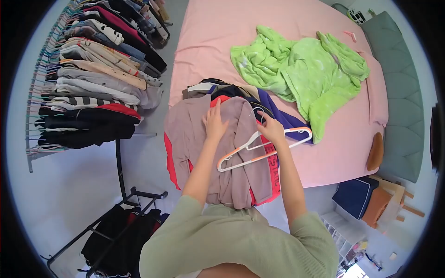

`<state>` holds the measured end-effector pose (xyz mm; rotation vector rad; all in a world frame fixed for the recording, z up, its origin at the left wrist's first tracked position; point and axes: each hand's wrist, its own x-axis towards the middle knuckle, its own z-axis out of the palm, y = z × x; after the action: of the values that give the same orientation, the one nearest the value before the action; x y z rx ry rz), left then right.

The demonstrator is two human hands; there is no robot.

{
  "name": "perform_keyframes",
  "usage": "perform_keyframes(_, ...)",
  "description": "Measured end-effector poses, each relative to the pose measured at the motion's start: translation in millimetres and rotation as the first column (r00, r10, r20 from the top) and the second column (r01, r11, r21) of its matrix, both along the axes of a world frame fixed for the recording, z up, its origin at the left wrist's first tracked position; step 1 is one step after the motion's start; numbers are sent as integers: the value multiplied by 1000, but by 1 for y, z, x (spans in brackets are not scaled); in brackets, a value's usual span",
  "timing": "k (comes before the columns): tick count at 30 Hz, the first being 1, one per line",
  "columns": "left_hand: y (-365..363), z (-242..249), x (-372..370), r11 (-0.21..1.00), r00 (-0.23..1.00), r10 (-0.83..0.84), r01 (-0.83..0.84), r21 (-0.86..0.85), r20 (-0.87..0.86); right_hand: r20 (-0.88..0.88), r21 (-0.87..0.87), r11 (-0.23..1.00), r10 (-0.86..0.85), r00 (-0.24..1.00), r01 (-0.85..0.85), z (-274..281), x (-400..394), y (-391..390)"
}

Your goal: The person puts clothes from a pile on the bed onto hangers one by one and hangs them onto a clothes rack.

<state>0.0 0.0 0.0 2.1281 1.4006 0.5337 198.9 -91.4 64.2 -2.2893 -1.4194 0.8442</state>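
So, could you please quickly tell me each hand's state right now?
Left hand: open, resting on the mauve garment.
Right hand: closed, holding the white-and-orange hanger.

Passage: we count bare pink sheet [338,150] between the clothes pile [189,120] and the padded headboard [394,92], plus a floor strip [153,120] beside the clothes rack [29,160]. Obstacles: we count the hanger [256,161] slanting over the pile, and green cloth [310,69] bunched beyond.

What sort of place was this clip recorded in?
Most likely a bedroom: there is a pink-covered bed with a padded grey-green headboard at one end, and a long row of hanging clothes beside it.
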Motion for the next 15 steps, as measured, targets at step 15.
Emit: perform_keyframes(15, -8, -26, -113, 991, 990, -65, 78, -106, 122, -14, -154, 939, 311, 950, -309, -30, -43, 124)
